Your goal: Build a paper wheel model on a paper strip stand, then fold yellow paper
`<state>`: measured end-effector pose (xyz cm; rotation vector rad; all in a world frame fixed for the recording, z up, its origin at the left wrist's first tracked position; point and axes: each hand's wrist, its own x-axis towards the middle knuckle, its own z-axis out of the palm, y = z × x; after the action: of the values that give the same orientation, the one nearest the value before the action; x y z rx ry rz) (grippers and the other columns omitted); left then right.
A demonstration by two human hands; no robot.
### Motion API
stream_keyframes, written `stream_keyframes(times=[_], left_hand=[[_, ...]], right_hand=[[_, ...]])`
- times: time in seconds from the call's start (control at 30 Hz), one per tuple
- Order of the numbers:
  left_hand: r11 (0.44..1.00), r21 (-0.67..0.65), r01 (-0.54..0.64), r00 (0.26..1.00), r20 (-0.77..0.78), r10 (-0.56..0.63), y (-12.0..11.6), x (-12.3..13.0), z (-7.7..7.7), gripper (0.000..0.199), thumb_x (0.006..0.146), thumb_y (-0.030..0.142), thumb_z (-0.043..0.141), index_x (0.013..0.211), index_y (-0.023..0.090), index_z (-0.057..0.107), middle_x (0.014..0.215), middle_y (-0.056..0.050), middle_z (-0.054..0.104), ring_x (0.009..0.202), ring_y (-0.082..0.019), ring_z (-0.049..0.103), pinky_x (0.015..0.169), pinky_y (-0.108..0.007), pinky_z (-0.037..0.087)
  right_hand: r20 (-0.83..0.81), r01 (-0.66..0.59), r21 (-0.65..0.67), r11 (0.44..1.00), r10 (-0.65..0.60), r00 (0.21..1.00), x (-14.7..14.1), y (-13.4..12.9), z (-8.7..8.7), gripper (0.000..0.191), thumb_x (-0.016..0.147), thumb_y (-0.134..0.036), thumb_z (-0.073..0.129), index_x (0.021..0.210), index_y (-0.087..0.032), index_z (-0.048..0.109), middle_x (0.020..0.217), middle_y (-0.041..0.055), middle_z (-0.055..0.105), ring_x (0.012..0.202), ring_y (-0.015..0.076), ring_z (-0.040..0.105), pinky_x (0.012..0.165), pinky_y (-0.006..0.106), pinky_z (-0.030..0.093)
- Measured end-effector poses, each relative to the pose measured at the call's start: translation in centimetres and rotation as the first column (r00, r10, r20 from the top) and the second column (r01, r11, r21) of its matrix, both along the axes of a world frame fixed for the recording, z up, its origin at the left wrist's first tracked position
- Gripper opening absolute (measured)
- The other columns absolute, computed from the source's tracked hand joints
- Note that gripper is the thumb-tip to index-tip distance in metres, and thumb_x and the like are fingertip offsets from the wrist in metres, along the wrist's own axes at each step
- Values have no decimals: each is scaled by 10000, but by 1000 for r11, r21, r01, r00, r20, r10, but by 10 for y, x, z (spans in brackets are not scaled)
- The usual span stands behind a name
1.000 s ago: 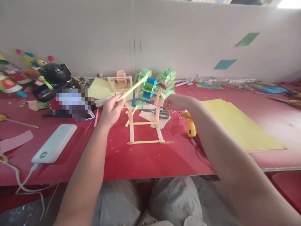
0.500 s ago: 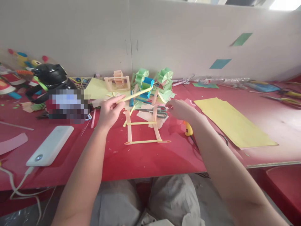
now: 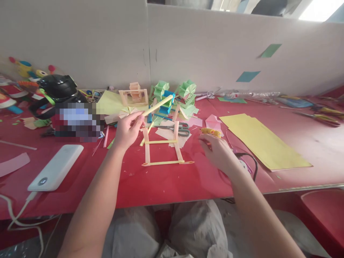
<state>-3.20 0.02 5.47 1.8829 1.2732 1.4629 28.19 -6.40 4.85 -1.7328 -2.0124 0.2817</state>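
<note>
Right of centre, the right hand (image 3: pixel 217 151) shifts to the glue gun (image 3: pixel 214 133), bringing it within reach, grip unclear; mid-frame, the left hand (image 3: pixel 128 133) pinches a yellow stick (image 3: pixel 159 105).

1. You have a white power bank (image 3: pixel 57 166).
2. A white cable (image 3: pixel 31 196) joins the power bank's near end.
3. Behind the power bank, you see a black bottle (image 3: pixel 57 86).
4. Just left of it lies your pink paper strip (image 3: pixel 13 165).
</note>
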Motion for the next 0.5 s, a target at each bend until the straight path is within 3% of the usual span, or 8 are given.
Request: stream_keyframes(times=[0.1, 0.27, 0.4, 0.5], left_hand=[[1000, 27, 8, 1000, -6, -8, 1, -1, -1, 381, 951, 508, 567, 1013, 177, 745, 703, -35, 660, 611, -138, 579, 563, -236, 470], [999, 44, 16, 1000, -9, -16, 6, -3, -8, 362, 957, 503, 555, 972, 179, 717, 719, -31, 652, 645, -145, 595, 580, -233, 470], [999, 32, 11, 1000, -14, -11, 9, -4, -12, 346, 961, 492, 543, 952, 183, 699, 740, -27, 655, 683, -151, 600, 600, -233, 463], [999, 43, -10, 1000, -4, 10, 9, -5, -13, 333, 959, 485, 543, 934, 188, 692, 743, -25, 650, 657, -147, 576, 576, -236, 432]], right_hand=[[30, -54, 25, 998, 53, 998, -18, 37, -6, 393, 925, -116, 404, 1195, -159, 687, 1182, 130, 723, 1060, 274, 664, 836, 341, 471], [176, -101, -177, 979, 132, 975, -39, 89, -16, 371, 937, -127, 484, 1263, -160, 657, 1183, 127, 710, 1029, 247, 644, 787, 282, 430], [336, -76, -208, 975, 145, 931, -45, 103, -16, 243, 900, -150, 571, 1104, -143, 702, 1125, 136, 685, 997, 238, 624, 778, 283, 403], [443, -13, -199, 980, 102, 891, -46, 102, -5, 197, 908, -171, 554, 1025, -127, 707, 1094, 173, 665, 1016, 278, 623, 774, 318, 395]])
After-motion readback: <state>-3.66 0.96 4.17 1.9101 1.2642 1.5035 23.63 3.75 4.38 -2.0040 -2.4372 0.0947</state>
